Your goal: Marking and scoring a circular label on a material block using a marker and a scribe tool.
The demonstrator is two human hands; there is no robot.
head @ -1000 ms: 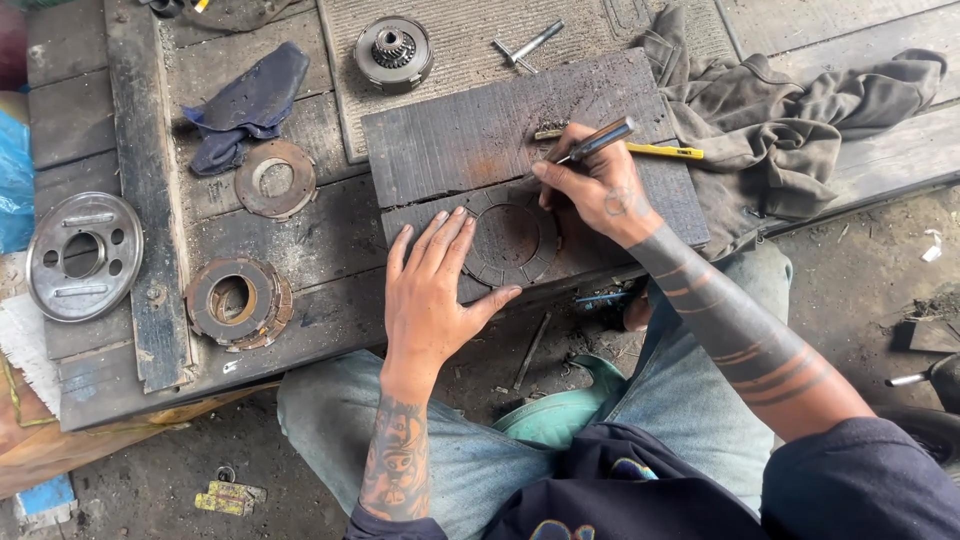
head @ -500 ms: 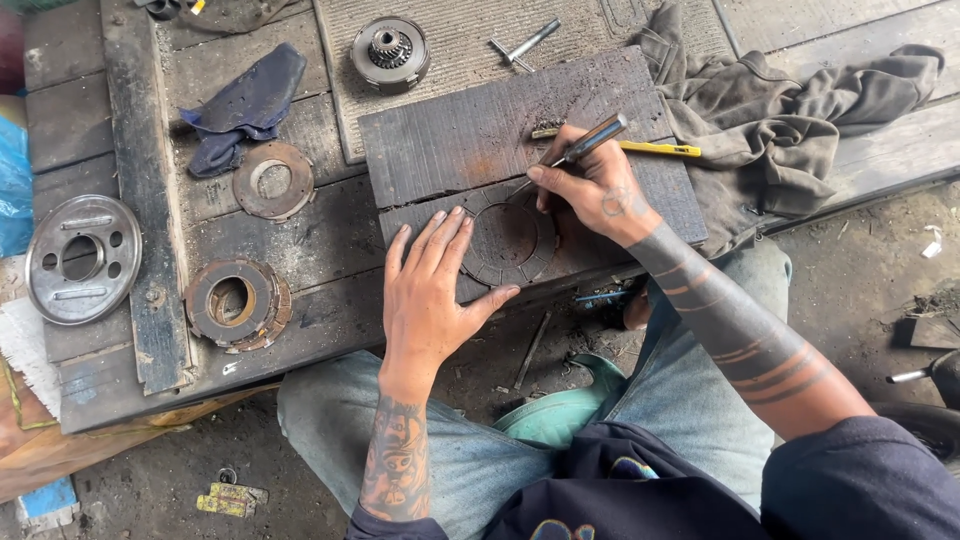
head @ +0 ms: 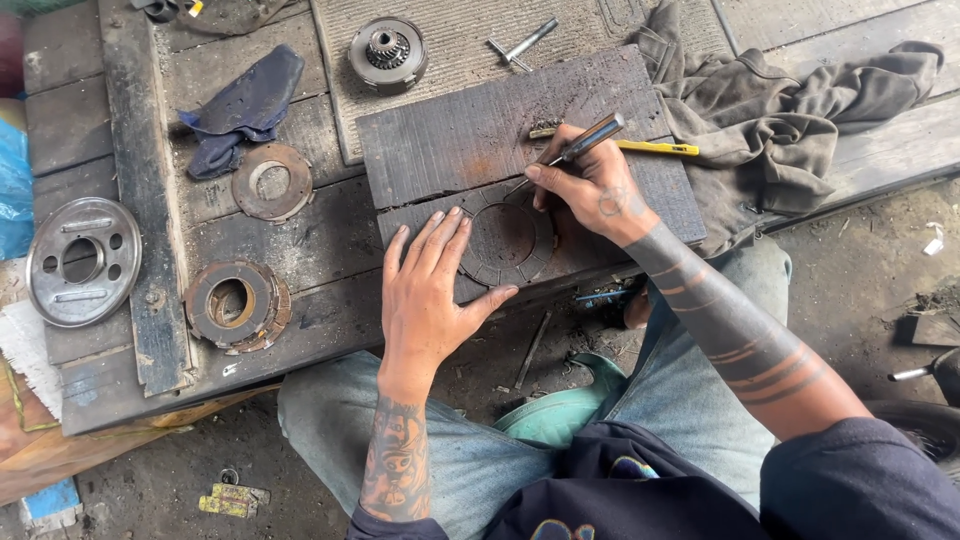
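Wooden board unchanged: left hand still flat beside disc, right hand gripping pen.

We can't see the tip of the dark tool because the right hand covers it, and that hand hides part of the yellow pencil too. The left hand blocks the ring plate's left edge. The blue bag is cut off at the frame's left edge.
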